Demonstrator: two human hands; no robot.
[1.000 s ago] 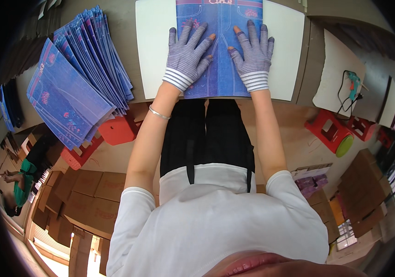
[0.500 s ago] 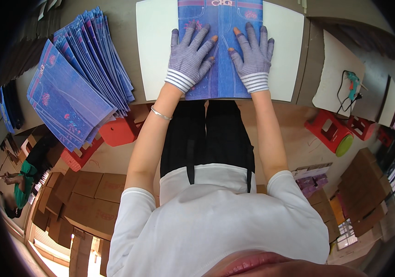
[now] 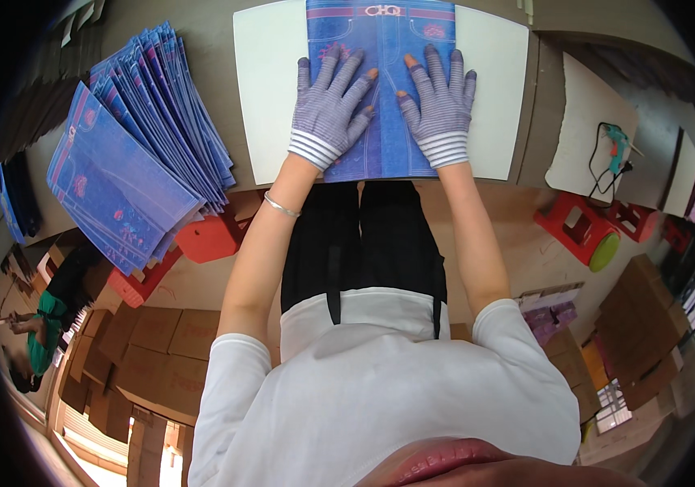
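Note:
A flat blue sheet [image 3: 400, 77] printed like denim jeans, with a pink belt band across its far end, lies on a white board [image 3: 489, 105]. My left hand [image 3: 331, 109], in a grey-purple striped glove with some bare fingertips, rests flat on the sheet's left half, fingers spread. On the right half lies my right hand [image 3: 438, 109], gloved the same way, its fingers also spread. Neither hand grasps anything. Parts of the print are hidden under the gloves, and the sheet's far edge touches the top of the picture.
A fanned stack of matching denim-print sheets [image 3: 161, 105] sits at the table's left, overhanging its edge. On the right, a green glue gun [image 3: 617, 146] with a black cord rests on a pale board [image 3: 579, 122]. Red stools [image 3: 209, 237] and cardboard boxes [image 3: 161, 361] stand below; another person [image 3: 43, 325] is far left.
The view has shifted slightly, so a little more of the sheet's far end shows. Both hands stay spread on the sheet, in nearly the same place.

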